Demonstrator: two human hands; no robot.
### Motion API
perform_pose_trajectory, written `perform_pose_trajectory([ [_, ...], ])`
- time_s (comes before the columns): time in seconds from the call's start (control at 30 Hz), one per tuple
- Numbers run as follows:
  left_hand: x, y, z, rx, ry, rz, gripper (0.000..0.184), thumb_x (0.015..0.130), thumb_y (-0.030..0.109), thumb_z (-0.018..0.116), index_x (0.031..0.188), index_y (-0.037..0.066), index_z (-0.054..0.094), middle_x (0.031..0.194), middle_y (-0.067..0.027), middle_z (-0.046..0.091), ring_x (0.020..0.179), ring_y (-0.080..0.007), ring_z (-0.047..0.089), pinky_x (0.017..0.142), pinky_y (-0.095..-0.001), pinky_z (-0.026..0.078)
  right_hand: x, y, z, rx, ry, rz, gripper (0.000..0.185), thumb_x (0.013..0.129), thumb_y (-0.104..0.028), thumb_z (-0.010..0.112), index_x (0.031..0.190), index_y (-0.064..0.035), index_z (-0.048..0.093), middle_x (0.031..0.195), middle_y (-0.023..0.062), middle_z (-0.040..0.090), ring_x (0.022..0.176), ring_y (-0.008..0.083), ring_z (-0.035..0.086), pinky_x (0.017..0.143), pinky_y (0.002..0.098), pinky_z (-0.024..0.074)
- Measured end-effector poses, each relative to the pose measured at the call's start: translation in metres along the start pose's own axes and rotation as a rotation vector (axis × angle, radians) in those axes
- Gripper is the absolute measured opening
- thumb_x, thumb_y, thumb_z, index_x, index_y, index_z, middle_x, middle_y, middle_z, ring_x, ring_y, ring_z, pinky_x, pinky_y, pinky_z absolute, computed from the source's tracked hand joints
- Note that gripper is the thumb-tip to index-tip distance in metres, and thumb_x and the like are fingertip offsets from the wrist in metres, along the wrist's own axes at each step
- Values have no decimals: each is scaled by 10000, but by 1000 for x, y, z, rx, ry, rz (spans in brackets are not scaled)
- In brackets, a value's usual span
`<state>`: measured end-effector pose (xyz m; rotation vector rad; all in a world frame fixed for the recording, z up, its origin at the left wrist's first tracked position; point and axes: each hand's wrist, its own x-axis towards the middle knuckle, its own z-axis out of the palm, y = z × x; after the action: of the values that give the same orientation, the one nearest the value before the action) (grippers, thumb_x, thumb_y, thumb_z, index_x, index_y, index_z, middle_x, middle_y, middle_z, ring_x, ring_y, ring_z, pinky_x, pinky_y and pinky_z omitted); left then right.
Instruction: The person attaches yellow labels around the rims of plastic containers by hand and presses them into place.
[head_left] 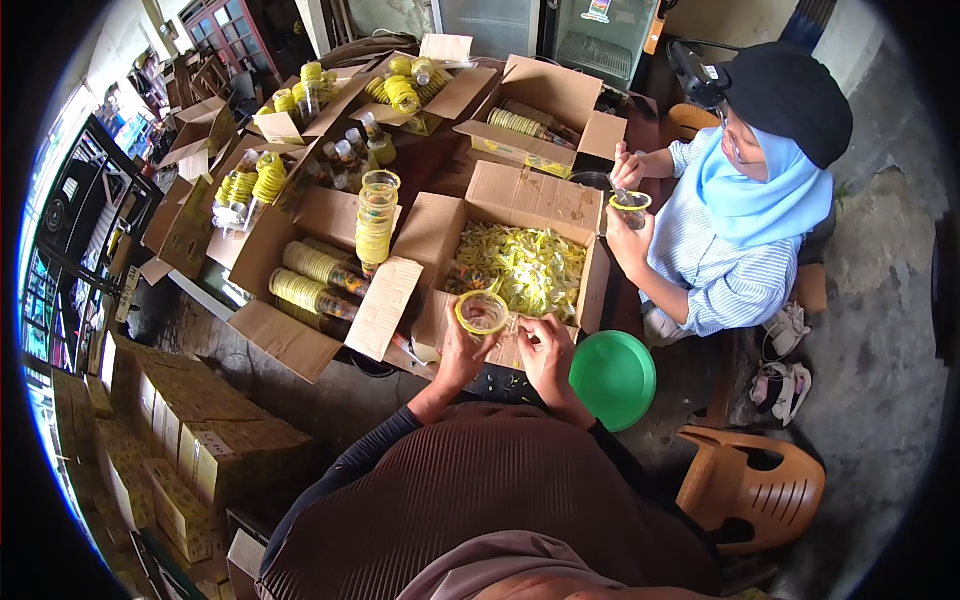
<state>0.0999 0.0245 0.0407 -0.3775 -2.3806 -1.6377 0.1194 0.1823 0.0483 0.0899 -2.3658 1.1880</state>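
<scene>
My left hand (463, 352) is closed around a clear plastic cup (482, 312) with a yellow rim, its mouth tilted up toward me. Just right of the cup, my right hand (547, 356) has its fingers pinched together; whatever is between them is too small to make out. Beyond both hands, an open cardboard box (535, 192) holds a heap of yellow-green strips (525, 265). Some dark, patterned cups lie at that box's left side. To the left, a tall stack of yellow-rimmed clear cups (376, 220) stands upright.
A co-worker (725, 200) at the right holds another yellow-rimmed cup (630, 201). A green basin (612, 380) sits by my right arm, near an orange chair (750, 490). Open boxes of stacked cups (310, 290) line the left and back. Cartons (200, 440) are piled at lower left.
</scene>
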Motion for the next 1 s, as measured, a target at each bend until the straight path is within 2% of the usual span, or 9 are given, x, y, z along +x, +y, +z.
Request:
perform_pose_trajectory([
  [0.1, 10, 0, -14, -35, 79, -46, 714, 802, 173, 783, 1312, 6, 312, 1110, -164, 588, 1050, -252, 598, 917, -368, 480, 3, 8, -2, -29, 32, -63, 149, 735, -16, 707, 873, -67, 681, 783, 80, 594, 709, 280, 610, 634, 373, 479],
  [0.23, 29, -9, -40, -156, 177, -101, 748, 775, 116, 800, 1325, 32, 299, 1168, -154, 544, 1071, -240, 569, 917, -364, 483, -6, 21, -5, 60, -84, 58, 135, 759, -11, 700, 888, -43, 675, 803, 91, 603, 684, 261, 631, 606, 356, 496],
  [0.3, 48, -21, -64, -43, 253, 6, 747, 792, 37, 759, 1342, 45, 253, 1185, -142, 524, 1062, -214, 558, 947, -351, 482, -10, 21, -9, 97, -90, 85, 134, 770, -7, 698, 899, -32, 672, 807, 94, 604, 674, 247, 639, 595, 344, 505],
  [0.37, 71, 10, -87, -314, 254, -36, 755, 820, 21, 735, 1370, 93, 223, 1171, -145, 526, 1090, -223, 556, 919, -358, 510, -12, 15, -19, 158, -126, 121, 138, 791, 1, 687, 928, -12, 670, 814, 94, 605, 658, 211, 649, 590, 303, 520],
  [0.4, 87, -4, -105, 59, 299, 143, 790, 820, 17, 736, 1395, 106, 202, 1190, -157, 520, 1102, -244, 563, 910, -368, 518, -14, 17, -20, 162, -121, 125, 138, 791, 1, 687, 928, -12, 670, 814, 94, 605, 658, 211, 649, 590, 303, 520],
  [0.43, 106, -20, -119, -63, 290, 126, 825, 817, 75, 759, 1404, 88, 179, 1218, -198, 531, 1105, -273, 597, 885, -355, 529, -16, 19, -22, 159, -121, 118, 144, 797, 7, 682, 940, -8, 671, 814, 95, 604, 655, 201, 649, 590, 293, 523],
  [0.6, 192, -11, -165, -77, 375, 241, 735, 816, 86, 766, 1366, 67, 279, 1186, -172, 563, 1093, -243, 592, 882, -345, 534, -21, 20, -31, 112, -96, 128, 143, 803, 15, 676, 945, 2, 672, 818, 103, 606, 656, 194, 647, 568, 277, 529],
  [0.83, 248, -26, -173, 169, 307, 304, 725, 764, 145, 806, 1315, 55, 342, 1130, -169, 631, 1042, -263, 637, 893, -370, 504, -27, 16, -22, 113, -41, 130, 128, 794, 9, 672, 922, -2, 673, 829, 103, 607, 669, 207, 652, 588, 293, 555],
  [1.0, 248, -61, -182, 328, 88, 262, 693, 745, 123, 789, 1285, 61, 358, 1109, -190, 634, 1006, -330, 640, 873, -405, 511, -33, 0, 0, 73, -27, 224, 129, 778, 16, 658, 905, -6, 666, 834, 99, 606, 686, 211, 657, 599, 288, 562],
])
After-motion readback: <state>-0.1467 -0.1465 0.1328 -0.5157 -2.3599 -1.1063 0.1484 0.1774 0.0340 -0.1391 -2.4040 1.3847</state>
